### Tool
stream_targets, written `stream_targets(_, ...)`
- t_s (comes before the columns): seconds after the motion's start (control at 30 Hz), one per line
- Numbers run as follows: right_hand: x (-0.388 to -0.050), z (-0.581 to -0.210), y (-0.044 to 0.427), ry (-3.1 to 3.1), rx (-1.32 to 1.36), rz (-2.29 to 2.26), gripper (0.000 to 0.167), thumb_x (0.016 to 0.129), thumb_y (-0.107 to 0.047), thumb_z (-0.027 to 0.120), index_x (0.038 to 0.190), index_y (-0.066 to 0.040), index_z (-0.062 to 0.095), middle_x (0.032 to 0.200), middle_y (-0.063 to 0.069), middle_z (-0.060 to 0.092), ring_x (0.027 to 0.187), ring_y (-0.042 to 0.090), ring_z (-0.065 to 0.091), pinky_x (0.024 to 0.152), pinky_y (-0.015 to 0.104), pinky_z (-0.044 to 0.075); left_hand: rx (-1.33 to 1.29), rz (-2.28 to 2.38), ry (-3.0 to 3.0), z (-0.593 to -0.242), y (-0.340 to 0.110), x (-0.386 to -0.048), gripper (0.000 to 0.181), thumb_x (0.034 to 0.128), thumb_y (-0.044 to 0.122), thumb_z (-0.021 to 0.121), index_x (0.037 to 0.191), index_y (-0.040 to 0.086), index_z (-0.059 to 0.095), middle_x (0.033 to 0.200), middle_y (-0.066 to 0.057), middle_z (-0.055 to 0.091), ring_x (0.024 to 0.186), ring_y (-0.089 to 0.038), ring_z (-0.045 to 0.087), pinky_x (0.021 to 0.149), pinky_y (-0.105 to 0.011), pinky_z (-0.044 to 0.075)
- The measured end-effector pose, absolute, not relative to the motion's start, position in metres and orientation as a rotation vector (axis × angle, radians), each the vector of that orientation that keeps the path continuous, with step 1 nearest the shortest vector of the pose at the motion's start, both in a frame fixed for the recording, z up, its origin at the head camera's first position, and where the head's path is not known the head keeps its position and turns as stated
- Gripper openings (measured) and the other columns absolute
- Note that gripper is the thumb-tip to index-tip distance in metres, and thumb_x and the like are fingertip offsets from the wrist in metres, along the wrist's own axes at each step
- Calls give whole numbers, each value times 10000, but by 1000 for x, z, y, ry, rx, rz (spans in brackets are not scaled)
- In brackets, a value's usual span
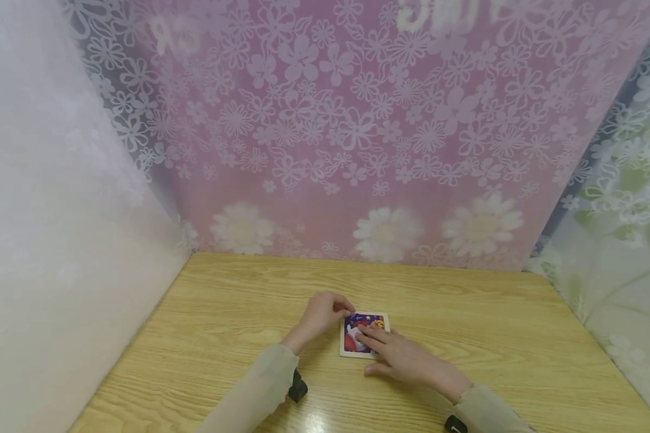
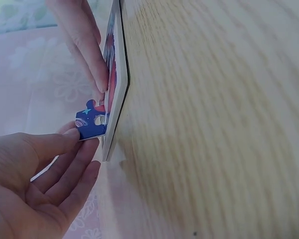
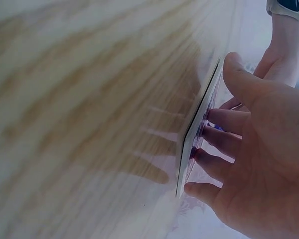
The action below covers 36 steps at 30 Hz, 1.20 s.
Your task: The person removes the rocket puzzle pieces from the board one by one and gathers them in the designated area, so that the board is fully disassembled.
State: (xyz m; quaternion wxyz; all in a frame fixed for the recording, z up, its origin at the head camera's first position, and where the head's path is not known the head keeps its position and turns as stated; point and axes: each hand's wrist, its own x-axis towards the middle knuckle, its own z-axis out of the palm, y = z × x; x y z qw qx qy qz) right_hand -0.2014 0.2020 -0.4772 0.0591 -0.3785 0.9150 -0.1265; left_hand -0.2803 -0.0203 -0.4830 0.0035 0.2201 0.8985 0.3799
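A small square jigsaw puzzle [image 1: 349, 353] with a pale border and a purple, red and white picture lies flat on the table. Over its far left corner, my left hand [image 1: 322, 313] pinches a blue puzzle piece [image 2: 91, 127] between thumb and fingers. That piece stands tilted up from the puzzle's surface in the left wrist view, near the border. My right hand [image 1: 403, 356] rests on the right part of the puzzle, fingers extended and fingertips touching the picture; it covers some of that side. In the right wrist view, the right fingers [image 3: 222, 142] are spread along the puzzle.
The wood-grain table [image 1: 238, 300] extends around the puzzle on all sides. A pink flowered curtain [image 1: 325, 120] hangs behind it, with a whitish sheet [image 1: 76, 228] at the left and a flowered one [image 1: 623, 252] at the right. Both wrists wear dark devices.
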Motion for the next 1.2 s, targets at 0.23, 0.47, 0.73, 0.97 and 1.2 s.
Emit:
stream_targets(0.23, -201, -480, 203, 2784, -1153, -380, 697, 998, -464, 596, 1525, -35, 442, 1557, 213, 420, 1396, 408, 442, 1049, 664, 390, 640, 1249, 2758, -489, -23, -282, 141, 972, 144, 696, 945, 212, 817, 976, 74, 763, 868, -89, 665, 791, -276, 547)
stream_targets(0.47, -201, -479, 203, 2788, -1148, -374, 702, 997, -476, 589, 1528, -41, 440, 1556, 210, 422, 1397, 413, 440, 1059, 667, 377, 643, 1274, 2794, -493, -25, -284, 136, 967, 144, 704, 952, 216, 819, 1014, 59, 765, 842, -83, 662, 760, -266, 546)
stream_targets(0.73, -202, -479, 202, 2784, -1143, -371, 703, 1000, -465, 592, 1537, -44, 424, 1564, 210, 410, 1405, 424, 426, 1070, 668, 364, 549, 1353, 2792, -494, -36, -287, 131, 979, 153, 690, 981, 202, 811, 1018, 38, 756, 861, -107, 650, 760, -293, 547)
stream_targets(0.97, -201, -477, 201, 2778, -1143, -372, 705, 1001, -456, 594, 1541, -39, 415, 1573, 210, 396, 1400, 437, 427, 1077, 670, 352, 521, 1389, 2791, -495, -56, -293, 122, 984, 171, 687, 1022, 181, 802, 1031, 19, 760, 886, -137, 672, 779, -319, 562)
stream_targets(1.2, -200, -477, 201, 2773, -1139, -383, 706, 1004, -456, 588, 1544, -39, 408, 1578, 209, 388, 1402, 445, 420, 1080, 672, 346, 498, 1428, 2785, -495, -79, -297, 127, 988, 164, 679, 1028, 165, 800, 1031, 8, 762, 874, -138, 674, 779, -332, 563)
